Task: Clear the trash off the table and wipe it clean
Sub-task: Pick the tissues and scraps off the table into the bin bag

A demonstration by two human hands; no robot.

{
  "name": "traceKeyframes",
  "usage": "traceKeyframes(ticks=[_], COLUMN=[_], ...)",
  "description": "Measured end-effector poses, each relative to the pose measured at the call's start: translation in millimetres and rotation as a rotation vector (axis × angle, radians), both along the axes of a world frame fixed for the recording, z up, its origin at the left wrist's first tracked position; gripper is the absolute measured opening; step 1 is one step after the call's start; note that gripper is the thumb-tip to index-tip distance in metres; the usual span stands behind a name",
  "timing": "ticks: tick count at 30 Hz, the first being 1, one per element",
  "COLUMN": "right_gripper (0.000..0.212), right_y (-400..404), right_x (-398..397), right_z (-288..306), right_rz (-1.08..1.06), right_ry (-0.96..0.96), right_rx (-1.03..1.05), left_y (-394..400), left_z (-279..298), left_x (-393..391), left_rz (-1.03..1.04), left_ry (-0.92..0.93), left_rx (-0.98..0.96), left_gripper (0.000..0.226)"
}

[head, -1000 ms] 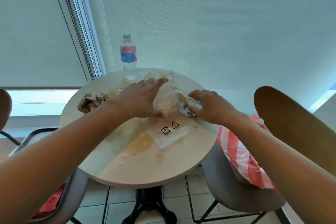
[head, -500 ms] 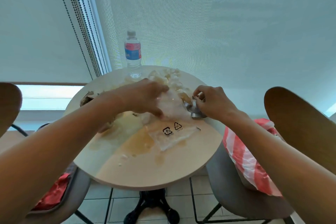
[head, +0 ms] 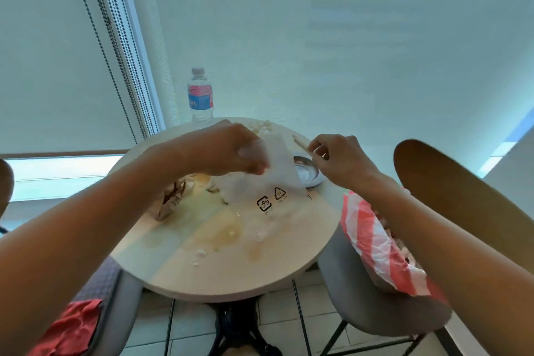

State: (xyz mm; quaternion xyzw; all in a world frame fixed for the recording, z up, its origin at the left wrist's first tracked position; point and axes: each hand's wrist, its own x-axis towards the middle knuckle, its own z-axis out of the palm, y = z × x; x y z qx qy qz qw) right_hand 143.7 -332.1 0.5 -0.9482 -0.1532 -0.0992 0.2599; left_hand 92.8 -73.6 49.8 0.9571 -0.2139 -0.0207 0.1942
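**Hands on the trash**

Round table (head: 289, 263), wet with spills, bears the trash. A clear bag (head: 277, 182) lies at its middle, its top gripped in the left hand (head: 231, 150). A crumpled brown paper (head: 170, 199) sits left. The right hand (head: 341, 159) pinches a stick (head: 300, 142) above a metal dish (head: 307, 175).

Red-and-white striped bag (head: 372, 243); beige table (head: 231, 272); red cloth (head: 69, 329).
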Motion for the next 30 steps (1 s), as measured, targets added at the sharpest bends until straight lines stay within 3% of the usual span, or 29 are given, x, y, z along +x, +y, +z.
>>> traceKeyframes(ticks=[13, 30], right_gripper=[0.02, 0.014], right_y=[-62.9, -248.0], right_x=[-50.8, -36.9], right_z=[24.6, -27.5], right_rz=[-0.117, -0.187], right_ry=[-0.075, 0.036], right_rx=[-0.023, -0.056], left_y=[-48.4, -246.5], left_z=[34.9, -11.0], left_x=[-2.3, 69.3], left_rz=[-0.108, -0.231], left_ry=[-0.162, -0.062], left_rx=[-0.106, -0.096], left_gripper=[0.013, 0.011])
